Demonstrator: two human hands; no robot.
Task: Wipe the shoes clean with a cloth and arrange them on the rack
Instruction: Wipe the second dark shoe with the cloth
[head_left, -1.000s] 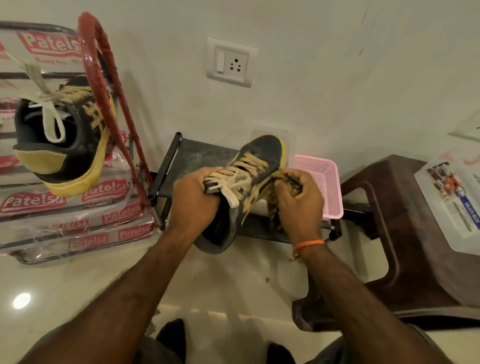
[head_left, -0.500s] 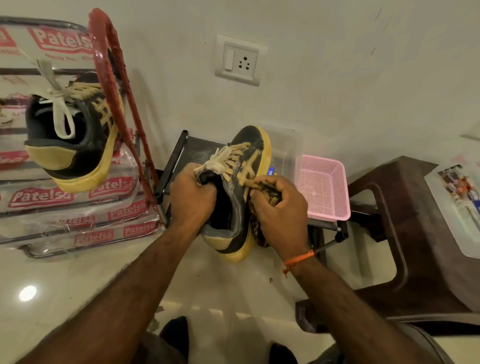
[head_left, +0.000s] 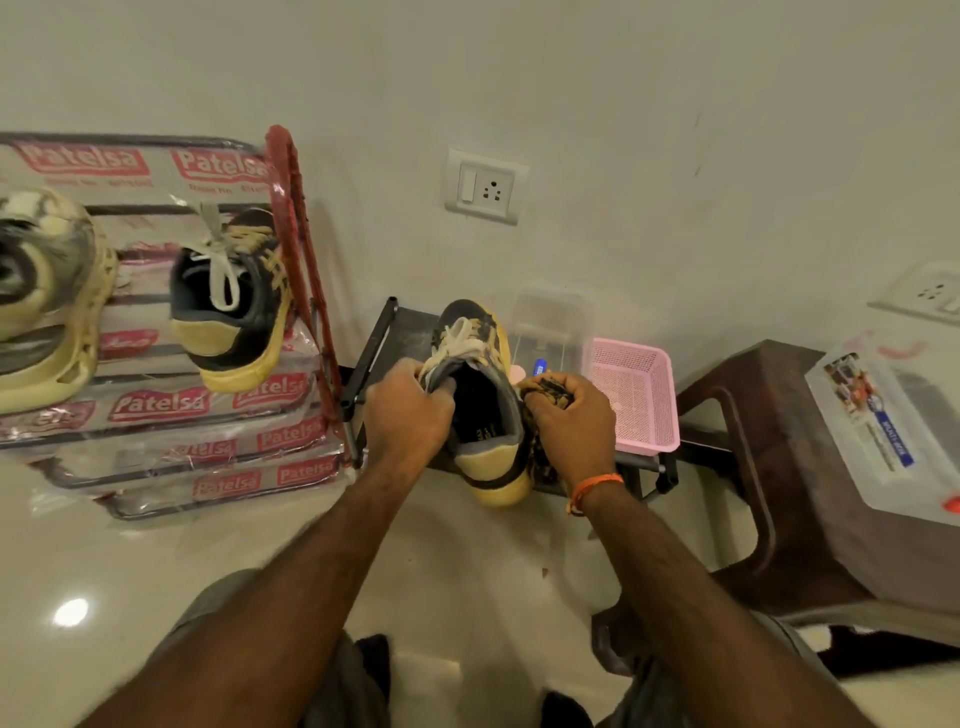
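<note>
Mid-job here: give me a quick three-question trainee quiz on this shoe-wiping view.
1. True or false: the left hand grips the held shoe at its collar.
2. What does the right hand grip? A) cloth B) pink basket C) brush
3. Fill in: the matching shoe sits on the ____.

Key: 1 true; 2 A; 3 rack.

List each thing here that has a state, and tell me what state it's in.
Left hand: gripping the held shoe's collar.
Right hand: clutching the cloth against the shoe.
Held shoe: off the rack, heel toward the camera.
Matching shoe: on the rack.
Pink basket: upright.
</note>
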